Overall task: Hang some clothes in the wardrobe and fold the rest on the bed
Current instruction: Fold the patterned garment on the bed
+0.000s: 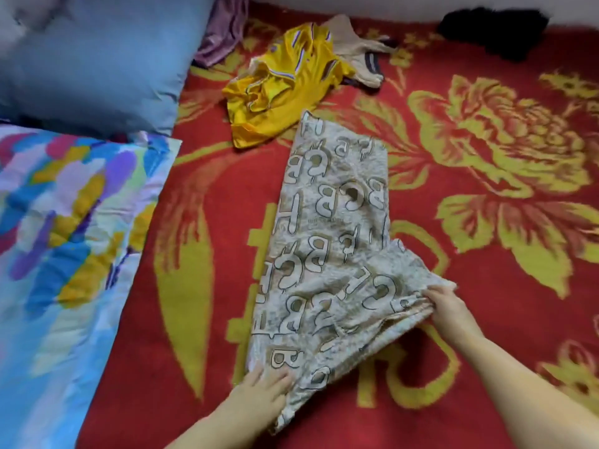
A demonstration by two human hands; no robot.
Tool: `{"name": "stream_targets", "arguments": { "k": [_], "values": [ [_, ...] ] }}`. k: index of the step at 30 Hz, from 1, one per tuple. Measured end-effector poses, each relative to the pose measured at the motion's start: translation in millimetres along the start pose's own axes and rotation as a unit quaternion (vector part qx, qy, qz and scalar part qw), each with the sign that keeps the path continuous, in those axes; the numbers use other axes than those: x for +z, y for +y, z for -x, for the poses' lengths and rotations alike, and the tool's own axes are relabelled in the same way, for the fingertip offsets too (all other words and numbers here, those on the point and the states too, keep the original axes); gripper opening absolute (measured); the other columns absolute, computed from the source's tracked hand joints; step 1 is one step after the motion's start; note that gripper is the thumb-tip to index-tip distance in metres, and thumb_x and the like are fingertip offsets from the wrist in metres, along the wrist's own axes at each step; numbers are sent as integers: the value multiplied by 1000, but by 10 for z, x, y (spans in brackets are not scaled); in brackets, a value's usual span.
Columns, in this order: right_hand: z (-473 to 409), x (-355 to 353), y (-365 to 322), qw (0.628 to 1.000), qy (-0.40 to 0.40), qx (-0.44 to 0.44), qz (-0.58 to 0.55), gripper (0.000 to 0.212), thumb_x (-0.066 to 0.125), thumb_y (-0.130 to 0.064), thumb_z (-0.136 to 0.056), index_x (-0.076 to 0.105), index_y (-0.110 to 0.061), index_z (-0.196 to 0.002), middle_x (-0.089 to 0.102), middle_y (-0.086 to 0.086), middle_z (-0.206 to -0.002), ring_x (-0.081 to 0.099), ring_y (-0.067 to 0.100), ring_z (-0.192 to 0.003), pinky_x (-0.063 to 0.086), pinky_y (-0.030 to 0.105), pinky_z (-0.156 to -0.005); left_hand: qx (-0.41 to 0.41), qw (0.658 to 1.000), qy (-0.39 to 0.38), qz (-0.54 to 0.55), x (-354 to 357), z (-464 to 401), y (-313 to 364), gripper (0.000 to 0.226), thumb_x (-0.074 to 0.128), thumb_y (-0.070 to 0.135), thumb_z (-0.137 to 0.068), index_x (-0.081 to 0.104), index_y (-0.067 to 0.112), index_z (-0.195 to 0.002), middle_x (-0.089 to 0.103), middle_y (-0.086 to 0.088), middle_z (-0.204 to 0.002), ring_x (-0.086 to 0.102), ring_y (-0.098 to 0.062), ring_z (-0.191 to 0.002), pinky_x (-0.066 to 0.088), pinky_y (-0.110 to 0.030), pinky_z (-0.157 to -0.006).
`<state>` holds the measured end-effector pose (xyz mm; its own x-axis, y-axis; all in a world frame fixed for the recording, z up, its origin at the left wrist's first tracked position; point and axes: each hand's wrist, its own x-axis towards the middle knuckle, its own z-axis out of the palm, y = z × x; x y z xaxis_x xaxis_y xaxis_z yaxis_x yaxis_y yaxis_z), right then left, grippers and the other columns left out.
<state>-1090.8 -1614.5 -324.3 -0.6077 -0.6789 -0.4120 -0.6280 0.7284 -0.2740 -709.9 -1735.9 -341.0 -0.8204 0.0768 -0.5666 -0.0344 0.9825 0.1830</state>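
Observation:
A beige letter-print garment (330, 228) lies lengthwise on the red floral bed cover (470, 367), folded narrow. My left hand (259, 388) lies flat on its near corner with fingers spread. My right hand (445, 303) grips the bunched right edge of the garment by its waistband. A crumpled yellow shirt (278, 89) lies beyond the garment's far end. A beige sock-like piece (353, 50) rests beside the yellow shirt.
A blue pillow (97, 56) and a multicoloured quilt (64, 238) fill the left side. A purple cloth (220, 30) peeks out by the pillow. A black garment (492, 29) lies at the far right by the wall.

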Motion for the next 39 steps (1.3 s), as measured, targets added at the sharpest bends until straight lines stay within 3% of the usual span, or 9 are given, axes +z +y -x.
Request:
{"name": "stream_targets", "arguments": {
  "k": [7, 10, 14, 19, 25, 28, 32, 36, 39],
  "values": [
    [-230, -311, -831, 984, 99, -136, -65, 50, 49, 19, -76, 59, 3, -122, 43, 14, -145, 47, 29, -127, 34, 32, -103, 75, 993, -6, 86, -14, -214, 151, 43, 48, -5, -87, 41, -5, -130, -1, -11, -161, 1, -22, -148, -1, -56, -116],
    [-319, -234, -1531, 965, 4, -254, -60, 93, 56, 13, -76, 20, -25, -152, -1, -10, -159, 47, 13, -121, 45, 31, -98, 63, 985, -49, 153, -227, -275, 170, 40, 49, -1, -86, 44, -4, -125, 12, -12, -158, 17, -24, -145, 7, -57, -116],
    [-263, 325, -1909, 957, -92, -264, 73, 95, 52, -49, -92, -33, -43, -136, -39, -10, -148, -21, 18, -143, -7, 46, -115, 1, 945, -52, 323, -513, -276, 149, 40, 52, 10, -82, 46, 9, -122, 54, -16, -125, 50, -32, -114, 40, -41, -100],
    [120, 794, -1496, 912, -288, -242, 161, 61, 18, -53, -101, 3, -27, -154, -15, -5, -160, -15, 18, -147, -14, 54, -115, -11, 837, -87, 540, -830, -197, 27, 15, 55, 10, -78, 41, 14, -84, 49, 0, -68, 46, -18, -60, 33, -28, -54],
    [194, 473, -1395, 849, -476, -29, -226, 58, 22, -55, -99, 52, -22, -135, 57, 0, -134, 51, 17, -127, 35, 39, -111, -2, 713, -159, 683, -1246, -359, -362, 19, 56, 0, -83, 54, 18, -88, 47, -8, -71, 48, -14, -56, 35, -22, -51],
    [129, 189, -1254, 851, -344, 43, -394, 46, 28, -51, -100, 58, -27, -126, 65, 1, -122, 62, 14, -111, 46, 37, -102, -43, 718, -107, 687, -1500, -624, -791, 17, 58, 1, -89, 58, 18, -92, 63, 6, -78, 61, -1, -64, 48, -14, -57],
    [117, 79, -1129, 926, -64, 29, -371, 35, 42, -34, -101, 54, -23, -132, 60, -3, -129, 56, 9, -116, 42, 29, -99, -232, 878, 83, 411, -1615, -1067, -1380, 17, 62, 19, -88, 53, 15, -102, 56, -3, -98, 55, -18, -79, 44, -27, -65],
    [466, 347, -1362, 972, 120, -149, -133, 49, 58, -17, -89, 50, -13, -138, 46, 7, -144, 38, 24, -137, 29, 40, -112, -346, 839, 274, 317, -1365, -1219, -1369, 51, 51, 25, -96, 36, 11, -142, 39, -9, -146, 37, -26, -133, 32, -41, -107],
    [702, 722, -1512, 963, 66, -253, 63, 71, 71, -38, -77, 47, -22, -141, 36, 12, -152, 32, 37, -140, 31, 66, -103, -305, 846, 324, 295, -1012, -1084, -904, 62, 50, 28, -96, 23, 14, -150, 20, -7, -158, 16, -21, -146, 11, -41, -118]
  ]
}}
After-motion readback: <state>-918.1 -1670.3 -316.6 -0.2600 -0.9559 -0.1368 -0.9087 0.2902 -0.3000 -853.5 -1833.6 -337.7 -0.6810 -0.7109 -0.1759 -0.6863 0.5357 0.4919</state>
